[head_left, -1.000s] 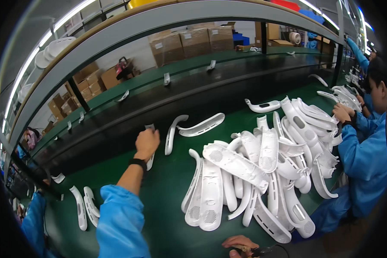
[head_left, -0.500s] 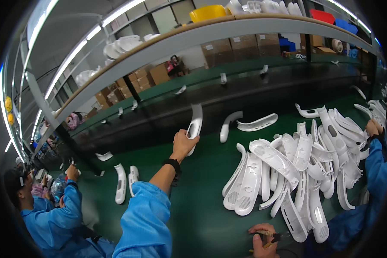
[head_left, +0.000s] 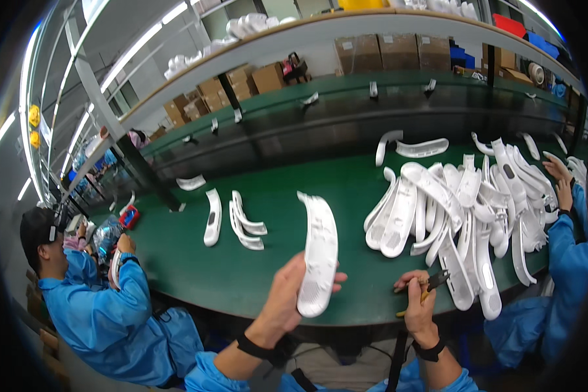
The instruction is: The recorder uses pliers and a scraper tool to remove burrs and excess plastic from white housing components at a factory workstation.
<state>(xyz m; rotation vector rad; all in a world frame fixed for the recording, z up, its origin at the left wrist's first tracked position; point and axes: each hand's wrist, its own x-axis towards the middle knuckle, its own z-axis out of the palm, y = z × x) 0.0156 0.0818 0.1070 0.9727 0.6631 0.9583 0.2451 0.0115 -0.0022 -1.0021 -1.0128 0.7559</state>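
My left hand (head_left: 282,297) is closed round the lower part of a curved white plastic shell (head_left: 319,248). The shell stands upright with its ribbed inner side toward me and a patch of small holes near its bottom end. To the right, my right hand (head_left: 419,310) grips a pair of cutting pliers (head_left: 438,281) with dark jaws and yellowish handles, jaws pointing right. Just beyond those jaws begins a large heap of similar white shells (head_left: 451,215), some face up, some showing their insides.
Several loose shells (head_left: 213,219) lie left on the green table (head_left: 268,173). Two more rest behind the heap. A co-worker (head_left: 104,294) in blue sits at the left; another's hands (head_left: 558,176) are at the heap's right side. A shelf (head_left: 346,25) spans the back above a dark belt (head_left: 281,124).
My left hand has drawn the white shell back toward me from the far side, and its inside now shows. My right hand with the pliers has come higher into view. The view has shifted.
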